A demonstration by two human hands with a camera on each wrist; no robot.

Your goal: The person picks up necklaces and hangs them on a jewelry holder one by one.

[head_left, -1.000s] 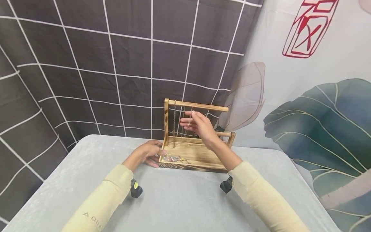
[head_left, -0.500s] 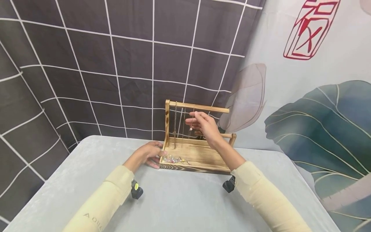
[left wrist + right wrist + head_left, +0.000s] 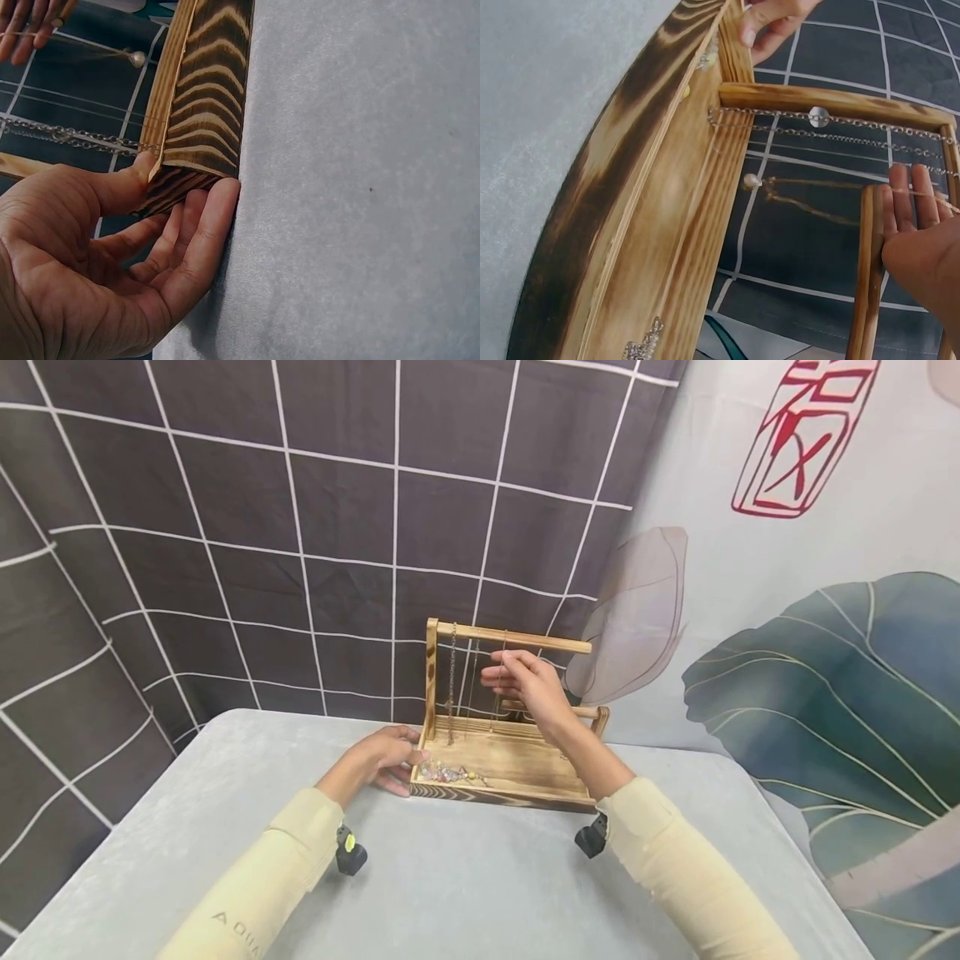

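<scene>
My left hand [image 3: 378,756] grips the left front corner of a wooden jewelry stand [image 3: 517,756]; in the left wrist view its thumb lies over the rim and its fingers curl under the striped end. My right hand [image 3: 528,689] is raised under the stand's upper bar [image 3: 525,637]. Between thumb and forefinger it pinches a thin gold necklace [image 3: 817,184], which hangs from the bar with a pearl pendant [image 3: 751,181] at its lower end. The other fingers [image 3: 900,199] are fairly straight. A thicker chain necklace [image 3: 452,693] hangs at the bar's left end, with a fine chain [image 3: 471,681] beside it.
A beaded piece of jewelry [image 3: 450,772] lies in the tray's front left. A sparkling silver piece [image 3: 645,345] lies at the other end. The stand's shorter, lower bar [image 3: 585,711] is behind my right wrist. A dark gridded curtain [image 3: 337,568] hangs behind the grey-covered table [image 3: 480,877].
My right hand has moved a little to the right, and the pearl necklace has shifted right along the bar and hangs straighter. The left hand keeps its grip on the stand.
</scene>
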